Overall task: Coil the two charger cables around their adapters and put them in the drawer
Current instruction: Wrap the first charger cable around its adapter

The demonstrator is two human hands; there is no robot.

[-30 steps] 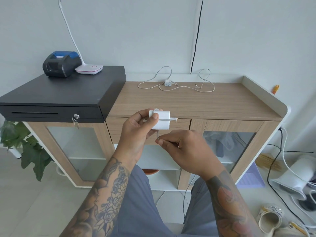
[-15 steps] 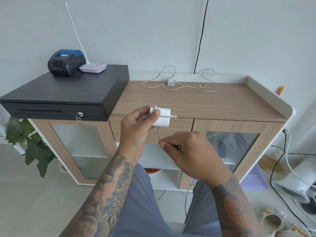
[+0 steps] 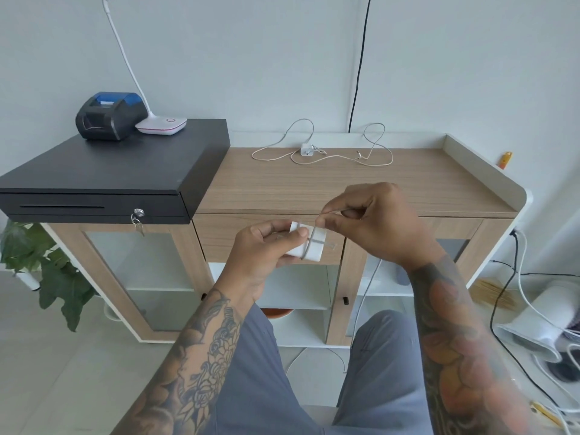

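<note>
My left hand (image 3: 263, 249) holds a white square adapter (image 3: 309, 246) in front of the closed wooden drawer (image 3: 219, 237). A thin white cable (image 3: 307, 246) loops over the adapter's face. My right hand (image 3: 373, 224) pinches that cable just above and right of the adapter; the rest of the cable (image 3: 365, 296) hangs down between my knees. A second, smaller white adapter (image 3: 306, 149) lies at the back of the wooden counter (image 3: 423, 183) with its own cable (image 3: 373, 146) spread loosely around it.
A black cash drawer (image 3: 94, 183) sits on the counter's left end, carrying a dark receipt printer (image 3: 108, 116) and a white lamp base (image 3: 161, 124). A plant (image 3: 37, 268) stands at lower left. Cables and a white device (image 3: 539, 328) lie on the floor at right.
My right hand has risen from below the adapter to above and right of it, drawing the cable up over the adapter's face. The left hand has tilted the adapter.
</note>
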